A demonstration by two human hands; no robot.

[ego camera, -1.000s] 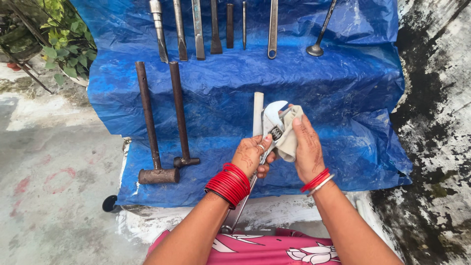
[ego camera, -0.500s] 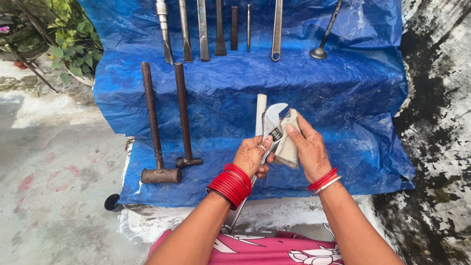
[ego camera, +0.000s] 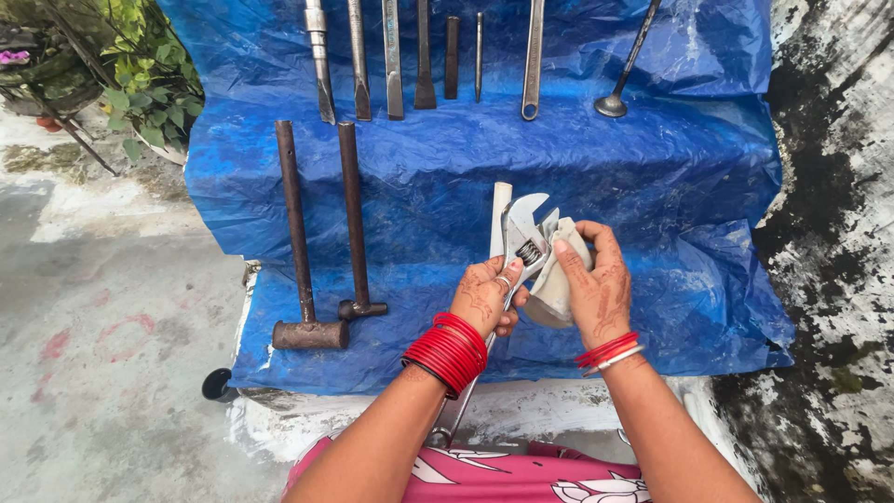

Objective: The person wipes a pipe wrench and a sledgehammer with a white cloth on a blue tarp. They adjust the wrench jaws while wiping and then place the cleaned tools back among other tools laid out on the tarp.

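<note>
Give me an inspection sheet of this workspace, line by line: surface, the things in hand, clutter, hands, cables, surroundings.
Surface: crinkled blue tarpaulin spread over a raised ledge.
Things in hand: adjustable wrench, head up, handle running down past the wrist; pale cloth pressed against the wrench head.
Clutter: two rusty hammers lying side by side, heads toward the person; a row of chisels and punches along the top; a ring spanner; a ladle-shaped tool; a white stick behind the wrench.
Hands: left hand grips the wrench below its head; right hand holds the cloth.
Cables: nothing seen.
Surroundings: stained concrete floor, green plants top left, weathered wall on the right.
</note>
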